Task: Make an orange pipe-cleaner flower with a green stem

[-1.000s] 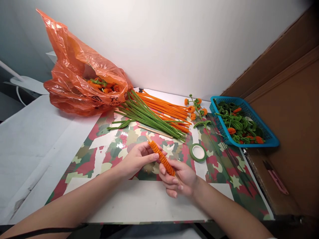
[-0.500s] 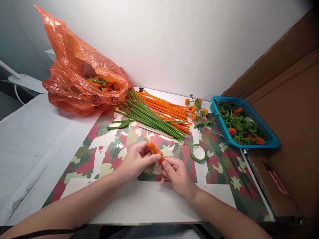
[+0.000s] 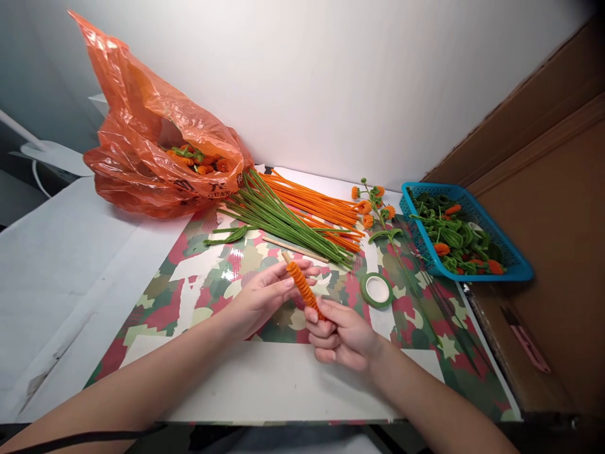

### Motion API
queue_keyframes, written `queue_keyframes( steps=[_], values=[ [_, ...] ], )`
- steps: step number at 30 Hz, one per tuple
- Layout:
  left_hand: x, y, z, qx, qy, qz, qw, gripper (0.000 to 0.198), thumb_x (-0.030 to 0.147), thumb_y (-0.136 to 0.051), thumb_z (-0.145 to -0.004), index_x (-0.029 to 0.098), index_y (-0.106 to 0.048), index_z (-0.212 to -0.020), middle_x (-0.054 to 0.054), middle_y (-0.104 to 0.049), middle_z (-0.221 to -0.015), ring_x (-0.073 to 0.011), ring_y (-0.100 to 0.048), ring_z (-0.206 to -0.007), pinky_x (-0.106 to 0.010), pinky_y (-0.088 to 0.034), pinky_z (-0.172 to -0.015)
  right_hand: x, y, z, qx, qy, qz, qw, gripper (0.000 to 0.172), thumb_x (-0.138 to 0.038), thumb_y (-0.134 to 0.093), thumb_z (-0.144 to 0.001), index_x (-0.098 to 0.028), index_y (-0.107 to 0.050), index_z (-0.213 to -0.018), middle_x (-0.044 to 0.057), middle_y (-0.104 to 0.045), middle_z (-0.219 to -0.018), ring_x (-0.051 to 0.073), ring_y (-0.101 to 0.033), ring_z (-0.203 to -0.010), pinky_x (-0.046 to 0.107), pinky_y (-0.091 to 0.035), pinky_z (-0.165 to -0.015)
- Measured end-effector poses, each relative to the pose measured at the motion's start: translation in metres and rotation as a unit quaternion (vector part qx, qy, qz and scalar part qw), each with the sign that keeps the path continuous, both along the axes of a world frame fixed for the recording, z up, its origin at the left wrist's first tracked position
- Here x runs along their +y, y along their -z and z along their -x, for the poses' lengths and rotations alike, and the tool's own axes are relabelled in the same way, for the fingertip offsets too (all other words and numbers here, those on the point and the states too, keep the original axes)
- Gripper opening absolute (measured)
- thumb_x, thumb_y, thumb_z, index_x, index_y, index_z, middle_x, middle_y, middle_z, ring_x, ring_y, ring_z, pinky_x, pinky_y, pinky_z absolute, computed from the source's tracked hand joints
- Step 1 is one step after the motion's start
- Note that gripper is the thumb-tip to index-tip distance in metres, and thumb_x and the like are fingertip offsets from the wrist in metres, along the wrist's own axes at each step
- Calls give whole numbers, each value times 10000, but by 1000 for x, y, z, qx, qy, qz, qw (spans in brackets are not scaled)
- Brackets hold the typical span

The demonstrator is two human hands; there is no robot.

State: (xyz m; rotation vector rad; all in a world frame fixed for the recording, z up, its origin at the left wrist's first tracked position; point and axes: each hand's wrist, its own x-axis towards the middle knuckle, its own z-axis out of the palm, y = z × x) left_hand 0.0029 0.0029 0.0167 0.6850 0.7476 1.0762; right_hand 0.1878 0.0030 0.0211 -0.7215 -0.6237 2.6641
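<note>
A thin wooden stick [image 3: 286, 257] has an orange pipe cleaner [image 3: 301, 283] wound round it in a tight coil. My right hand [image 3: 338, 331] is closed round the coil's lower end, and the stick tilts up to the left. My left hand [image 3: 262, 295] lies just beside the coil, fingers stretched out behind it and thumb close to its upper part. Whether the left thumb touches the coil I cannot tell. Beyond the hands lie bundles of green pipe cleaners [image 3: 283, 227] and orange pipe cleaners [image 3: 316, 205], with a second wooden stick [image 3: 295, 250] in front.
An orange plastic bag [image 3: 142, 157] with orange and green pieces stands back left. On the right are a green tape roll [image 3: 390, 291], a flower stem with orange blooms [image 3: 388, 213], a blue basket [image 3: 513, 275] of pipe-cleaner pieces and a pink cutter [image 3: 528, 343] on cardboard.
My left hand has let go of the coil and its fingers have spread. My right hand has wrapped more fully round the lower end, and the stick has shifted slightly right.
</note>
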Motion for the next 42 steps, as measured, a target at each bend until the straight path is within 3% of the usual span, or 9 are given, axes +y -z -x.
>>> queue_keyframes(
  steps=[2, 5, 12, 16, 25, 34, 37, 40, 42],
  values=[
    [0, -1, 1, -55, 32, 2, 998, 364, 293, -731, -783, 235, -676, -1138, -83, -671, -1212, -207, -654, -1054, -300, -513, -892, 3, -2, -4, 57, -51, 43, 996, 316, -447, -596, -876, -180, -454, -784, -116, -217, -524, 46, -96, -415, 156, -242, -408],
    [-1, -2, 2, -87, 60, 5, 994, 265, 251, -731, -790, 239, -716, -1055, -62, -715, -1121, -188, -681, -1002, -283, -522, -878, 4, -1, -7, 96, -74, 67, 990, 289, -422, -546, -918, -184, -436, -795, -111, -210, -530, 57, -83, -417, 158, -225, -410],
    [-1, -2, 1, -41, 19, 10, 999, 226, 278, -802, -712, 189, -726, -905, -39, -747, -809, -190, -713, -811, -319, -567, -779, 2, 0, -5, 83, -80, 79, 990, 325, -444, -548, -912, -194, -397, -771, -111, -185, -524, 62, -66, -418, 166, -205, -414],
    [-2, -1, 0, -1, -13, 17, 1000, 255, 306, -816, -686, 169, -723, -880, -46, -740, -785, -201, -708, -770, -322, -575, -715, -1, 1, -3, 81, -58, 68, 993, 341, -465, -586, -888, -190, -416, -780, -114, -195, -526, 55, -76, -419, 164, -216, -419],
    [-2, -1, -6, 57, -67, 46, 995, 282, 354, -827, -658, 146, -715, -812, -71, -755, -828, -207, -717, -780, -292, -589, -713, -9, -4, 10, -38, 75, -18, 996, 429, -563, -651, -805, -167, -490, -778, -135, -224, -490, 29, -112, -405, 168, -287, -432],
    [-1, 1, -3, 56, -58, 48, 996, 263, 333, -838, -644, 140, -694, -749, -47, -735, -742, -173, -701, -705, -264, -576, -687, -11, -1, 8, -21, 71, 8, 997, 392, -524, -632, -843, -154, -515, -787, -129, -238, -492, 31, -113, -408, 159, -298, -436],
    [1, -1, 0, 20, -27, 38, 999, 341, 336, -825, -669, 174, -709, -946, -26, -720, -750, -153, -694, -729, -240, -563, -697, -8, 1, 4, 38, 26, 58, 997, 340, -461, -629, -868, -153, -504, -793, -124, -228, -504, 35, -103, -412, 146, -269, -424],
    [1, -4, 3, -43, 0, 8, 999, 577, 394, -735, -774, 296, -542, -1309, -9, -714, -808, -148, -693, -790, -250, -561, -725, -6, 2, 0, 89, -13, 91, 992, 308, -420, -631, -875, -159, -489, -792, -119, -223, -509, 44, -93, -413, 141, -246, -405],
    [1, -4, 5, -73, 25, -21, 997, 548, 423, -660, -837, 341, -493, -1353, -10, -715, -844, -151, -694, -816, -263, -562, -738, -5, 3, -1, 106, -27, 100, 989, 305, -416, -626, -878, -162, -482, -790, -116, -223, -513, 48, -86, -413, 140, -244, -396]
  ],
)
